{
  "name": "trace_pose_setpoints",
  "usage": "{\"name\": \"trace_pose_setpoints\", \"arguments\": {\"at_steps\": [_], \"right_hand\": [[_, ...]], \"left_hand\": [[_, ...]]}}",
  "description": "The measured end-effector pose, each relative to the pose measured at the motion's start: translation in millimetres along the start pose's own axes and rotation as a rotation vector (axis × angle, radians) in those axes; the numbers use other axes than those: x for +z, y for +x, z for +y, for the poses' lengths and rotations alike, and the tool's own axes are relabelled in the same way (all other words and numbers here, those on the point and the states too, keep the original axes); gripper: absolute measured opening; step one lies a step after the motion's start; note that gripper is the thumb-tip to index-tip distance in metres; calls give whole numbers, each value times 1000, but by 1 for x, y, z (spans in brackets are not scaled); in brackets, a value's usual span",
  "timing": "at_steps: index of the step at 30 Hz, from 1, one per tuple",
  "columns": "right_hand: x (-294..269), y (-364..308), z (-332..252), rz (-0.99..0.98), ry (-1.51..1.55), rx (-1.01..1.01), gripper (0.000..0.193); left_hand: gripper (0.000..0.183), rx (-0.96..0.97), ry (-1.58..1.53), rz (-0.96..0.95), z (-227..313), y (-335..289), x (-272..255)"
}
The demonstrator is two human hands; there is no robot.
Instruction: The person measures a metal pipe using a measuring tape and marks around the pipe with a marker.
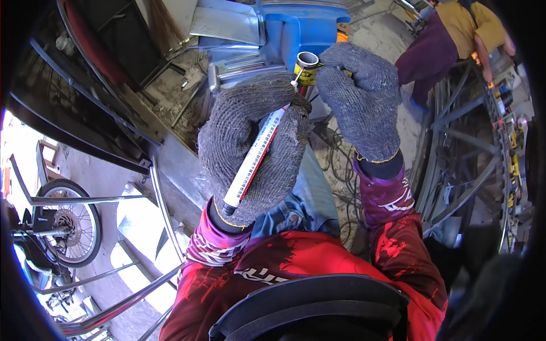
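My left hand (253, 142), in a grey knitted glove, is closed around a white paint marker (259, 153) with a black end. The marker slants up through the fingers, its white tip close to a yellow band. That band looks like a measuring tape (306, 75) wrapped around the upper end of a round metal tube (307, 58). On the other side of the tube, my gloved right hand (364, 96) pinches the yellow tape. Fingers and gloves hide most of the tube's lower part, and part of the tape.
Beyond my hands lie metal tubes (239, 69) and a blue plastic piece (307, 31). Cables (344, 170) coil on the floor. Shiny rails (162, 210) and a motorcycle wheel (67, 221) are at left. Another person (435, 48) stands at far right beside a metal frame (463, 176).
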State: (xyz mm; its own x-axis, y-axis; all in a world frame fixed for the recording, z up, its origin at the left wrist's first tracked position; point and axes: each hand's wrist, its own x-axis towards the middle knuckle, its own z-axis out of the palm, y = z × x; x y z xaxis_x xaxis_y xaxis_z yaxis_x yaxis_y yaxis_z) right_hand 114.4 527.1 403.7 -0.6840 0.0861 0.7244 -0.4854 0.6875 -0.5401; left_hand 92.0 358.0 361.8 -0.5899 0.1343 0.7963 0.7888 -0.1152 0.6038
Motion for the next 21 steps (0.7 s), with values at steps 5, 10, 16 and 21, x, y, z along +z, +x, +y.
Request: {"name": "trace_pose_setpoints", "arguments": {"at_steps": [5,10,16,21], "right_hand": [[-3,-1,0,-46,-1,109,14],[0,-3,1,-14,60,99,15],[-4,-7,1,-56,59,66,17],[-12,-9,17,-112,221,3,12]], "left_hand": [[21,-96,-113,-5,4,2,0],[26,-20,-79,35,-6,2,-4],[23,-50,-120,74,-10,0,-3],[24,-90,-143,42,-5,-3,-6]]}}
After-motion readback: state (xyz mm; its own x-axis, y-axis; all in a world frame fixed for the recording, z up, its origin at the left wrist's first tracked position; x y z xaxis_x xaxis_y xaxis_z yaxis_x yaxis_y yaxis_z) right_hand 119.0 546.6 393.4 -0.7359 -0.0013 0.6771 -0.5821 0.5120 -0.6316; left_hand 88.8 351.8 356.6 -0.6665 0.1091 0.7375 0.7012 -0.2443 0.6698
